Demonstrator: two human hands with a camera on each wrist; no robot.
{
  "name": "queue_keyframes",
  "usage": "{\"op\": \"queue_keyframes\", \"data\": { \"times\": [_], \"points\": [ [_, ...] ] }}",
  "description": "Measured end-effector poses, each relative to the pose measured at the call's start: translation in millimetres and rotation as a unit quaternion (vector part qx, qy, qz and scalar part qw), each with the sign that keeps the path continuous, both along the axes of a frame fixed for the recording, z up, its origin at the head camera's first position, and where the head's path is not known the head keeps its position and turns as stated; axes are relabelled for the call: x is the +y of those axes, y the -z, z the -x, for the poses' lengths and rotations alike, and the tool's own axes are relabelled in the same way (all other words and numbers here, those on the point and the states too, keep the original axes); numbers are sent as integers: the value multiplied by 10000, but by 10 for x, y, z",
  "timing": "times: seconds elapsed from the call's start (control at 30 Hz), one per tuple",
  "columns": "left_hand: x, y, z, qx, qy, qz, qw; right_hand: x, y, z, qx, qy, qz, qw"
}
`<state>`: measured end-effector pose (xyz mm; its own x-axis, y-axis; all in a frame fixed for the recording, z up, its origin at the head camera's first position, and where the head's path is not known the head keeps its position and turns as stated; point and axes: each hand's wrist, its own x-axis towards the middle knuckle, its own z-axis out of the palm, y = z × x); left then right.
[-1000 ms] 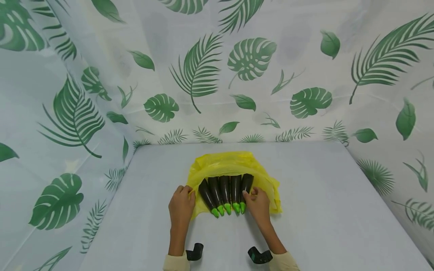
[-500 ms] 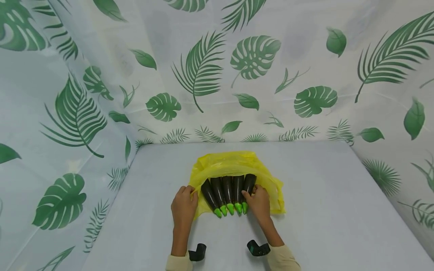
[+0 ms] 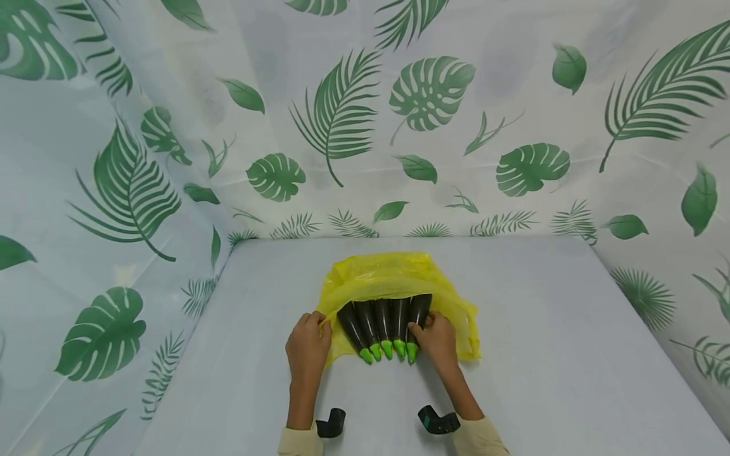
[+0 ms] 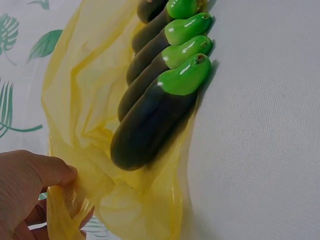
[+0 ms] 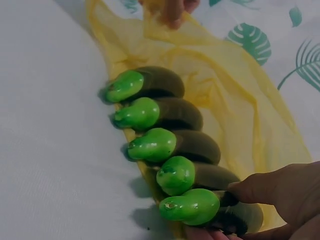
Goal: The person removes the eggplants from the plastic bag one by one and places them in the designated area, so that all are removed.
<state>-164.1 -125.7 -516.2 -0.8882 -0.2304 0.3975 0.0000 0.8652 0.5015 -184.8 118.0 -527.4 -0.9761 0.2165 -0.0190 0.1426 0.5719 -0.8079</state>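
Eggplants [image 3: 383,320] — glossy blk, grn-capped; bag [image 3: 379,275] — ylw

3-sided booth [image 3: 239,38] of leaf-print sheeting [image 3: 353,202]

The rightmost eggplant [image 3: 420,311] has slid slightly nearer; its green cap [image 3: 412,353] now extends nearer than the 4th eggplant [image 3: 400,322] from the left, reversing their earlier order.

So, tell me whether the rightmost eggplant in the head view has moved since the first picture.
Yes: the eggplant has shifted slightly nearer, away from the far edge of the table.
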Motion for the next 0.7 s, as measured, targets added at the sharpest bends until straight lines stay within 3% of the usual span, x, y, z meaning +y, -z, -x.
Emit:
{"op": "queue_keyframes", "data": {
  "times": [0.2, 0.4, 0.7],
  "points": [
    [-2, -8, 6, -46, -7, 5, 10000, 33, -115, -143, -316, -101, 266, 9991],
    [-5, -7, -13, -56, -45, -31, 10000, -1, -297, -404, -539, -536, 852, 9935],
    [-14, 7, 3, 0, 2, -77, 10000, -11, -574, -742, -979, -917, 1229, 9833]
  ]
}}
